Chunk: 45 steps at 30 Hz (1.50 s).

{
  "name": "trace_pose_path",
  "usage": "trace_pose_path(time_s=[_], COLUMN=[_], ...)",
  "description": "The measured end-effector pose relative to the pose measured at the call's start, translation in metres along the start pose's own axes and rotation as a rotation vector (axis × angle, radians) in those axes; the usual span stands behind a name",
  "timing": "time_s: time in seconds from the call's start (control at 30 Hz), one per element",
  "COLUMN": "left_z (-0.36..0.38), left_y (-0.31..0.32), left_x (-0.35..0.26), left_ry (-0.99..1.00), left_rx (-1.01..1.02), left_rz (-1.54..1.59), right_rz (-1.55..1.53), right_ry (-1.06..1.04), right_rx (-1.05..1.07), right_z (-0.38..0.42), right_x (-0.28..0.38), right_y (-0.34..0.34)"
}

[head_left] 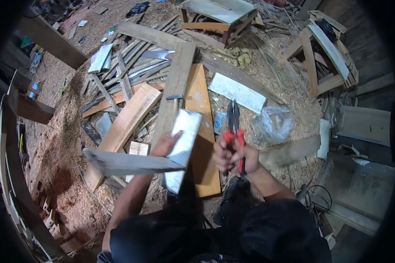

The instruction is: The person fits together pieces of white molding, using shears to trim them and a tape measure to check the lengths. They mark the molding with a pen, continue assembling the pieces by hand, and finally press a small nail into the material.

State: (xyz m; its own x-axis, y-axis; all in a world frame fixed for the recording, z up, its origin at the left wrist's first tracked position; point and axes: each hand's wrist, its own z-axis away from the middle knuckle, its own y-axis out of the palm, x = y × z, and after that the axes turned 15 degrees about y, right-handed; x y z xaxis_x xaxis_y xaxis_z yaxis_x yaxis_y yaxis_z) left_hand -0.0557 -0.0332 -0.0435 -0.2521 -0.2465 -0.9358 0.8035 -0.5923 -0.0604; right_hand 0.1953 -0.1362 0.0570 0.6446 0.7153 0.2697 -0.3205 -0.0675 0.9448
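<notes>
My left hand grips a board assembly at the centre: a pale, whitish-faced board joined to a long grey wooden piece that reaches out to the left. Its thumb lies on the pale face. To the right, my right hand is closed around the red handles of a pair of pliers, whose dark jaws point up and away from me. The pliers are apart from the board. Just beyond the pale board, a hammer rests on a grey plank.
An orange board lies under the held piece. Loose planks and slats are piled at the left. A clear plastic bag and a white-faced board lie at the right. Wooden frames stand farther back. Shavings cover the ground.
</notes>
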Motion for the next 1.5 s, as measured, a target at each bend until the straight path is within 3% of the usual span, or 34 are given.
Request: trace_pose_path(time_s=[0.07, 0.13, 0.23, 0.3, 0.47, 0.6, 0.73, 0.77, 0.87, 1.0, 1.03, 1.1, 1.23, 1.37, 1.47, 1.5], left_z=[0.011, 0.002, 0.003, -0.003, -0.016, -0.023, -0.025, -0.025, -0.037, -0.036, -0.032, -0.051, -0.047, -0.04, -0.04, -0.039], left_y=[-0.006, -0.015, -0.018, -0.008, 0.009, 0.012, 0.014, 0.014, 0.01, 0.026, 0.027, 0.022, 0.018, 0.022, 0.021, 0.022], left_x=[-0.004, -0.001, 0.012, 0.012, 0.032, 0.031, 0.01, 0.007, 0.021, 0.019, 0.004, 0.063, 0.056, 0.027, 0.024, 0.022], left_ry=[0.107, 0.169, 0.124, 0.091, 0.118, 0.09, 0.051, 0.024, -0.035, -0.01, -0.068, 0.248, 0.054, 0.078, 0.086, 0.074], left_rx=[-0.141, -0.145, -0.151, -0.138, -0.092, -0.08, -0.076, -0.072, -0.073, -0.03, 0.045, 0.113, 0.083, 0.0, 0.093, 0.103], left_rz=[0.471, 0.386, 0.214, 0.249, 0.492, 0.466, 0.418, 0.379, 0.282, 0.357, 0.269, 0.026, 0.372, 0.064, 0.213, 0.214], right_rz=[0.047, 0.13, 0.171, 0.276, 0.36, 0.451, 1.339, 1.322, 1.128, 1.398, 1.384, 1.356, 1.354, 1.313, 1.121, 1.071], right_ry=[0.039, 0.011, -0.136, -0.039, 0.116, 0.078, -0.228, -0.165, -0.229, -0.361, -0.295, -0.18, -0.209, -0.265, -0.254, -0.231], right_rx=[-0.113, -0.233, -0.673, -0.642, -0.806, -0.938, -1.333, -1.352, -1.054, -1.196, -1.15, -1.051, -1.158, -1.115, -0.809, -0.806], right_z=[0.007, 0.006, -0.006, 0.0, -0.013, -0.016, -0.019, -0.02, -0.036, -0.085, -0.091, -0.106, -0.111, -0.108, -0.104, -0.1], right_x=[0.021, 0.031, 0.029, 0.027, 0.018, 0.022, 0.041, 0.052, 0.066, 0.05, 0.052, 0.057, 0.05, 0.045, 0.043, 0.041], right_y=[-0.006, -0.021, -0.031, -0.078, -0.072, -0.085, -0.153, -0.155, -0.139, -0.131, -0.136, -0.147, -0.144, -0.154, -0.174, -0.176])
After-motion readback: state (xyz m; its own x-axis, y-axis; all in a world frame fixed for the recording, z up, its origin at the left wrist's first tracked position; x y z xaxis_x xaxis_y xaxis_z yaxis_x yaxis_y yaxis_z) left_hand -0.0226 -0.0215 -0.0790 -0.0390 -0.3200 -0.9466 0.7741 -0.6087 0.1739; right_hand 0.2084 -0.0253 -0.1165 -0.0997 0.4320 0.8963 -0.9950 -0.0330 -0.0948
